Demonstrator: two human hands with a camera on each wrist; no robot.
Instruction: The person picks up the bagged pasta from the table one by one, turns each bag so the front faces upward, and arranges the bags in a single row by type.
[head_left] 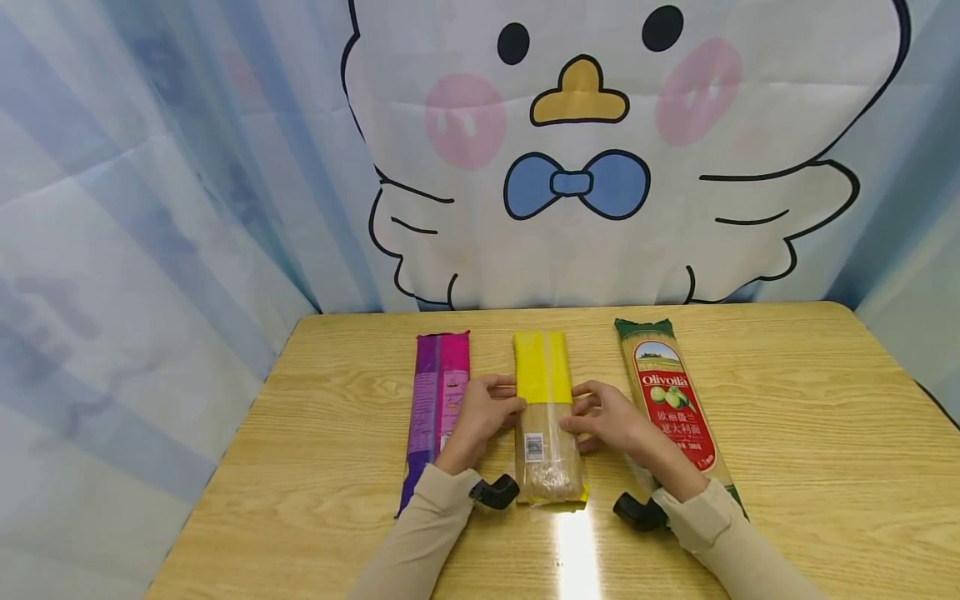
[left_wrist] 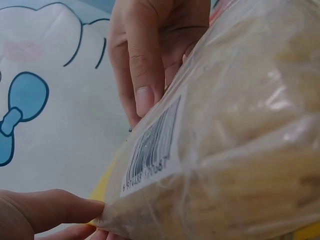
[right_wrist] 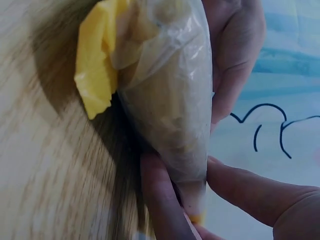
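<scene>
A person's left hand and right hand hold a yellow and clear packet by its two long sides, near the middle of the tabletop. The left hand is partly closed, its thumb on the packet's left edge with the fingers bent beside it. The right hand pinches the opposite edge, the thumb on the upper face and a finger on the side toward the tabletop, as the right wrist view shows. Whether the packet rests fully on the wood is hard to tell. Its yellow part points away from the person; the clear part, nearer, bears a barcode label, and a yellow flap sticks out at the near end.

To the left lies a purple and pink packet, partly behind the left hand. To the right, a green-ended packet marked Olivoilà lies at a slant, partly covered by the right forearm. Behind the tabletop hangs a curtain printed with a white cartoon bird in a blue bow tie
</scene>
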